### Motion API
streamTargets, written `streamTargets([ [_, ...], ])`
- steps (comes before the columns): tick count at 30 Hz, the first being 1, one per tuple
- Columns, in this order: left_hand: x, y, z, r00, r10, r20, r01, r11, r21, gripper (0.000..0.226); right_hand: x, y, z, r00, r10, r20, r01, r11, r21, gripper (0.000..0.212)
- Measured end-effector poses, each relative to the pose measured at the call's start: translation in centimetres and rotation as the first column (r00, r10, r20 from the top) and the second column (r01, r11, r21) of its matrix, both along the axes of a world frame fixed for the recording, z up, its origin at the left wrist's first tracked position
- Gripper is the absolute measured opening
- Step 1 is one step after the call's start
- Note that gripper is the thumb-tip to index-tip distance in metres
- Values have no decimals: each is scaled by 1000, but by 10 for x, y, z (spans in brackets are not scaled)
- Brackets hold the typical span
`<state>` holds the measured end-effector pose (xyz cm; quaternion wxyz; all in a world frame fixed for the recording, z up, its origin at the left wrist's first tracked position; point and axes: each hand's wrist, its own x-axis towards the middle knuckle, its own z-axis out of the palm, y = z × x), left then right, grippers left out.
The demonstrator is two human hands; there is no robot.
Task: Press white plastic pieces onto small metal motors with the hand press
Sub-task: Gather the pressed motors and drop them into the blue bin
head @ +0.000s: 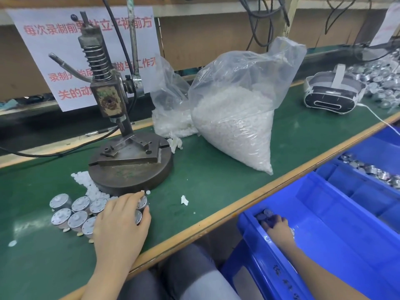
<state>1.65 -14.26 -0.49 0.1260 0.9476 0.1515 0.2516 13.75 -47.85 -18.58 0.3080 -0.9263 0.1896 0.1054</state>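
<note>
The hand press (121, 135) stands on the green bench with its ram raised over a round iron base. Several small metal motors (73, 211) stand in a cluster in front of the base, beside loose white plastic pieces (91, 187). My left hand (123, 221) lies over the right end of that cluster, fingers curved around a motor. Down in a blue bin (313, 213) below the bench edge, my right hand (277, 226) curls around several motors in the near corner.
Two clear bags of white pieces (236, 118) sit right of the press. A headset (333, 92) and a heap of motors (385, 83) lie at the far right. A second blue bin (368, 167) holds motors. A paper scrap (184, 200) lies on the mat.
</note>
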Motion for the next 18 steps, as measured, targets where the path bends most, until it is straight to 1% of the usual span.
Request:
streamTargets([
  [2,0,0,1,1000,-6,-5,6,1000,-3,32,-2,0,3,998,-54,38,50,994,94,31],
  [3,0,0,1,1000,-10,-9,10,1000,-9,31,-4,0,7,994,-94,60,83,983,166,28],
  [6,-3,-1,4,1000,-27,1,27,1000,-10,22,-14,-2,27,963,-248,108,190,905,380,22],
  [7,-4,0,4,999,-38,2,38,999,-28,26,-17,-4,35,953,-274,125,201,887,415,20],
  [8,-5,1,5,998,-56,10,56,995,-80,34,-20,-5,45,946,-287,147,198,877,438,18],
  [9,-5,2,6,996,-69,48,76,985,-154,40,-24,-5,56,939,-299,171,193,867,460,18],
  [12,-7,4,9,959,-84,269,184,911,-370,50,-39,3,93,915,-283,289,109,860,499,15],
  [14,-8,6,11,916,4,400,204,855,-476,48,-50,16,122,892,-226,391,2,867,498,11],
  [16,-11,12,12,881,133,454,166,811,-561,38,-61,38,152,864,-152,479,-132,851,508,13],
  [18,-14,22,15,859,224,461,107,801,-588,36,-72,68,179,838,-50,544,-280,815,507,14],
])
